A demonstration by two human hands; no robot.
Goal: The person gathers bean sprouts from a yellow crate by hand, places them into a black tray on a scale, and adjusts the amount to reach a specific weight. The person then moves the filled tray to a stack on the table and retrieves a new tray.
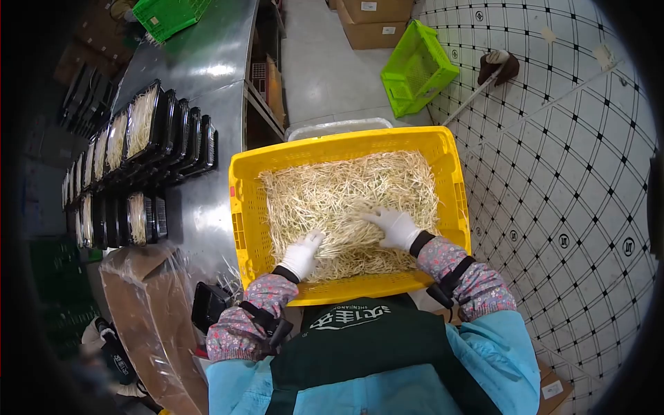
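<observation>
A yellow plastic crate [453,173] stands in front of me, filled with a thick layer of pale bean sprouts [346,183]. My left hand [301,257], in a white glove, presses into the near left part of the sprouts, its fingers partly buried. Across from it, my right hand [397,229], also gloved in white, has its fingers curved over the right side of a loose clump. That clump [342,236] is bunched between both hands and looks slightly blurred. The hidden fingertips cannot be made out.
Black trays of sprouts [142,128] are stacked on the steel table [214,90] at left. An empty black tray [209,304] and a cardboard box [149,311] lie nearer. A green crate [418,69] and cartons [373,28] sit on the floor ahead. Another person [114,349] is lower left.
</observation>
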